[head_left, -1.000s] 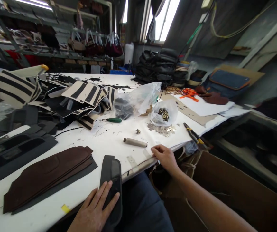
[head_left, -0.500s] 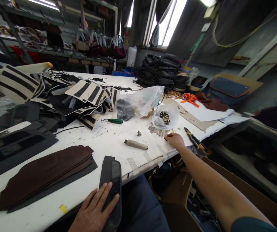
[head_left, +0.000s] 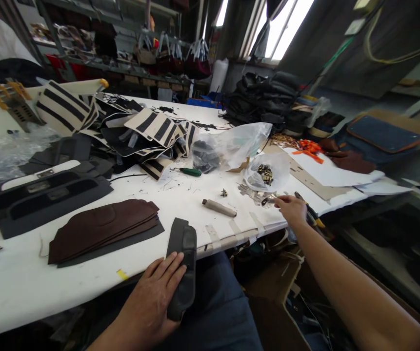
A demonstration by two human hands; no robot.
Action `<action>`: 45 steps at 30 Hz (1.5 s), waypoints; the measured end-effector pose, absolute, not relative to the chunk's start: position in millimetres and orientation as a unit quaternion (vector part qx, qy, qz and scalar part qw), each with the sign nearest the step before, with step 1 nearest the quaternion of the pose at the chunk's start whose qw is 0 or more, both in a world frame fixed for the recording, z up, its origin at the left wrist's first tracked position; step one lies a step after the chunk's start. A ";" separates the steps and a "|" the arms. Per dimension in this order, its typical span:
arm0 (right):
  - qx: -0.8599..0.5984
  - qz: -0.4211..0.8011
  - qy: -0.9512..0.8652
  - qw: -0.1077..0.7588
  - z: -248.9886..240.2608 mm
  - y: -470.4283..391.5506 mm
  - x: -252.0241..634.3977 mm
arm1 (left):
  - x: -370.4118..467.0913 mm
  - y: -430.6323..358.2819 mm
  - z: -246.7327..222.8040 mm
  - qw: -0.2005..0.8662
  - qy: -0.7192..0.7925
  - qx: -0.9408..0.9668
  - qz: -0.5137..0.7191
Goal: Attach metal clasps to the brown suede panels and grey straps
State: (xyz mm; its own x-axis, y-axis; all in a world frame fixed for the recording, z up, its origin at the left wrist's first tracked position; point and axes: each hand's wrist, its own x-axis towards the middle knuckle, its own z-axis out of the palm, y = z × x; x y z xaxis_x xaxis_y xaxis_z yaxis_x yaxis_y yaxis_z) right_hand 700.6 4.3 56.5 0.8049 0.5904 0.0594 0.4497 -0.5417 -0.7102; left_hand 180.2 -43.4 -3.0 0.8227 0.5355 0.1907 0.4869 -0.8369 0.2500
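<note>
My left hand (head_left: 153,292) lies with stretched fingers flat on a dark grey leather piece (head_left: 182,273), which rests partly on the table's front edge and partly over my lap. My left thumb is mostly hidden. Out to the right, my right hand (head_left: 293,209) pinches a small metal piece (head_left: 268,200) at the edge of some scattered flat metal pieces (head_left: 250,192). Just behind these stands an open clear plastic bag (head_left: 281,170) holding brass-coloured and dark fittings (head_left: 266,174). Pliers (head_left: 310,212) lie beside my right wrist. A small metal fitting (head_left: 224,193) stands nearer the middle.
A grey-brown rod-shaped tool (head_left: 219,208) and a green-handled hook tool (head_left: 190,171) lie on the white table (head_left: 180,200). Brown leather pieces (head_left: 103,229) are stacked to the left. Striped panels (head_left: 154,127) pile up behind. An open cardboard box (head_left: 268,292) is below the edge.
The view has swung left, shifting everything rightward. My right hand now pinches a small metal piece that did not show clearly before. My left hand stays on the leather piece.
</note>
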 end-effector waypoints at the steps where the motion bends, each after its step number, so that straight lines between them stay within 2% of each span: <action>1: -0.865 0.083 -0.308 0.387 61.3 2.6 692.0 | 179.5 -43.5 -1.4 0.112 0.272 0.948 0.120; 3: -0.848 0.087 -0.335 0.402 69.4 -2.4 663.9 | 178.2 -43.4 1.9 0.142 0.278 0.944 0.108; 5: -0.821 0.145 -0.380 0.402 74.3 -10.4 619.5 | 177.4 -42.9 5.0 0.162 0.282 0.941 0.098; 10: -0.644 0.479 -0.508 0.313 66.8 -30.1 480.9 | 177.7 -42.4 12.0 0.177 0.288 0.937 0.091; 13: -0.600 0.534 -0.524 0.284 50.6 -27.8 432.8 | 178.2 -43.3 15.1 0.181 0.295 0.932 0.104; 17: -0.605 0.503 -0.564 0.252 33.6 -19.1 422.5 | 178.6 -44.2 16.9 0.189 0.303 0.928 0.109; 28: -0.572 0.353 -0.711 0.209 32.4 -12.3 421.4 | 179.7 -41.7 19.0 0.187 0.293 0.933 0.094; 37: -0.544 0.276 -0.757 0.233 25.0 -23.5 420.6 | 183.7 -42.6 18.4 0.178 0.312 0.929 0.092; 45: -0.532 0.284 -0.757 0.253 23.8 -25.0 419.3 | 185.5 -42.7 8.3 0.162 0.313 0.930 0.101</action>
